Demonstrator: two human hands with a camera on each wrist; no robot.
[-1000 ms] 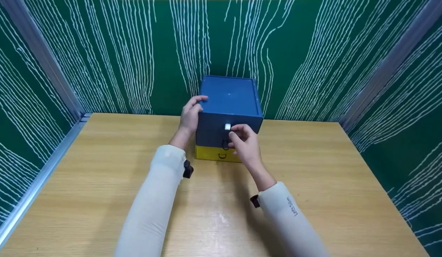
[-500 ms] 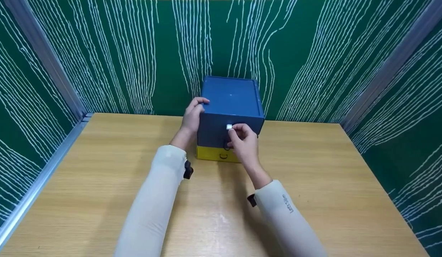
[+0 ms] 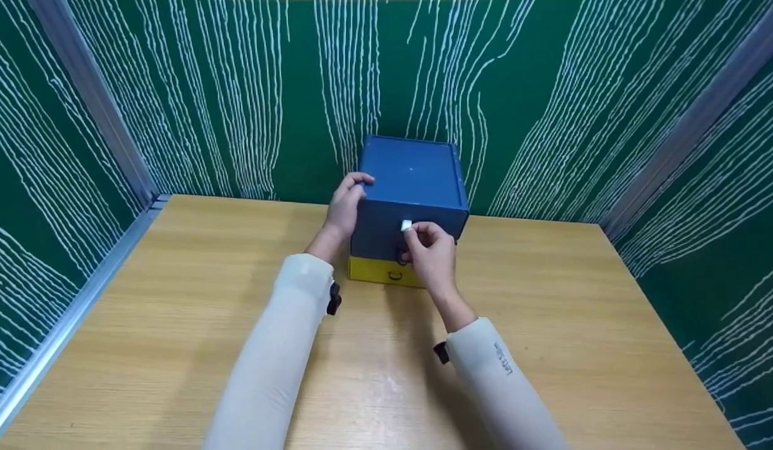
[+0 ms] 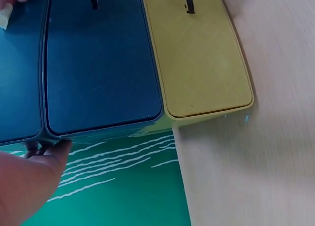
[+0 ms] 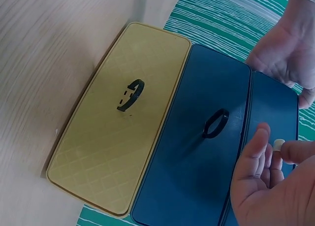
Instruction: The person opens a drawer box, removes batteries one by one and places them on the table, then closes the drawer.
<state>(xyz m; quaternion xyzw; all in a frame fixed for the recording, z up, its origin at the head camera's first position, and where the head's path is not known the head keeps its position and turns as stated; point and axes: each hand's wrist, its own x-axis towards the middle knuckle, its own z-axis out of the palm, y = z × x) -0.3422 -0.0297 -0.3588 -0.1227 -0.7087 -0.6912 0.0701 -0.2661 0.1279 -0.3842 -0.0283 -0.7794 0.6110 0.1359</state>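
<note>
While the right hand (image 3: 435,253) pinches a small white piece (image 3: 406,225) between thumb and index finger at the front of the top drawer, the left hand (image 3: 344,209) lies unclenched against the left side of the drawer unit (image 3: 411,169), its fingertips over the upper edge. The unit stands upright near the back edge of the wooden table (image 3: 205,300), before a green wall (image 3: 292,94) streaked with wavy white lines; grey metal posts (image 3: 92,94) mark the corners. In the head view the right hand stands in the way, covering part of the lower fronts.

The only lettering is on the right sleeve (image 3: 492,375), small and running along the forearm, apparently "Let's Slim". A dark wrist device (image 3: 334,299) shows beside the left sleeve (image 3: 270,356).

The drawer fronts face the person, each with its long axis running left to right: two blue ones above a yellow front (image 5: 98,162). The middle front carries a black loop handle (image 5: 224,121); the yellow one has a similar black handle.
</note>
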